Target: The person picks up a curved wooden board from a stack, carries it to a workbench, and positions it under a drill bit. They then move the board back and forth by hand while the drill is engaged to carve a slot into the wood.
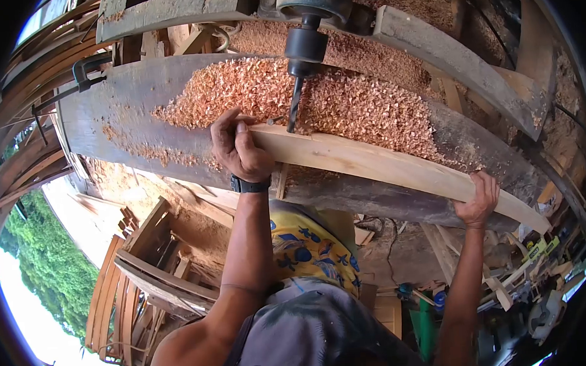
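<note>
A long pale wooden board (pixel 371 154) lies across the dark work table, slanting down to the right. My left hand (pixel 241 149), with a black band at the wrist, is wrapped round its left end. Farther along, my right hand (pixel 479 200) grips the board near its right end. Just right of my left hand, a drill bit (pixel 295 104) in a black chuck (pixel 306 46) points down, its tip right at the board's far edge. A nail-like metal piece (pixel 275 120) shows between my left hand and the bit.
Wood shavings (pixel 362 106) are heaped on the table (pixel 126 92) behind the board. A clamp (pixel 83 76) sits at the table's left end. A thick wooden beam (pixel 452 55) runs behind the drill. Wooden frames (pixel 171 255) stand at the lower left, tools (pixel 542 249) at the right.
</note>
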Tool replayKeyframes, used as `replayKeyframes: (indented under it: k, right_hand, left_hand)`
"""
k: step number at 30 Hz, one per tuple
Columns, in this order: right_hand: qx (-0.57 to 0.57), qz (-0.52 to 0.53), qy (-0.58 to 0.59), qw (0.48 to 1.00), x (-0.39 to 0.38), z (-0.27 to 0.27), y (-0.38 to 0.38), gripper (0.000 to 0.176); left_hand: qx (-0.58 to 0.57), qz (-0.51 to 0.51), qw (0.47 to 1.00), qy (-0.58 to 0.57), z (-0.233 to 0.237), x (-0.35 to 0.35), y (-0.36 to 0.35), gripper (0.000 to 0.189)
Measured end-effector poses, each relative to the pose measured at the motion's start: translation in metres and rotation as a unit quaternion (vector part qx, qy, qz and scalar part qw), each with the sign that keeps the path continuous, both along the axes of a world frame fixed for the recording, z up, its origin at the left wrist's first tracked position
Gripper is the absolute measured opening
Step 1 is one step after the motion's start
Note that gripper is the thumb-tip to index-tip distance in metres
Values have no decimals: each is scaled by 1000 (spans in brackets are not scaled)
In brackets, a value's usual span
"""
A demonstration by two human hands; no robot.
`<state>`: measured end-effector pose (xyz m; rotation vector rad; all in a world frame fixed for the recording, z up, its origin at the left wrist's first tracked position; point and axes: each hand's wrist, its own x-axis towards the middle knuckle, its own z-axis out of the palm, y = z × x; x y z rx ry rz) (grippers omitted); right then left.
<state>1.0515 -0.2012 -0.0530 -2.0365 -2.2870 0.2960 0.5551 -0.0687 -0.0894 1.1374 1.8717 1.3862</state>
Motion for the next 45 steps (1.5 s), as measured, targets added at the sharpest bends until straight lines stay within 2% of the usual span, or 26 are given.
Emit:
replayKeyframes:
  k: [4, 13, 16, 18, 24, 26, 36, 45]
  right_hand:
    - [-5, -15, 0, 1000, -4, 1, -4, 63]
    - [-4, -37, -4, 999, -8, 0, -11, 67]
    - [-16, -44, -8, 999, -9, 2, -10, 65]
    - [-12, -41, -4, 999, -8, 3, -8, 64]
    - [-15, -16, 9, 1000, 0, 7, 15, 65]
    - [-27, 4, 18, 999, 4, 9, 24, 65]
    - [-42, -1, 16, 999, 12, 5, 15, 68]
    - [-48, -2, 17, 999, 19, 3, 14, 71]
  left_hand:
    - [3, -11, 1000, -28, 6, 4, 8, 33]
    - [-22, -44, 999, 12, 0, -3, 17, 33]
    - [7, -48, 999, 23, 1, 0, 20, 32]
    - [-74, -46, 995, 54, 9, -2, 16, 31]
    - [-106, -45, 991, 68, 16, -10, -16, 33]
    - [-122, -33, 985, 121, 19, -7, -27, 32]
    - [-99, -35, 990, 95, 15, 0, -21, 34]
    - [-102, -43, 986, 121, 17, 1, -21, 33]
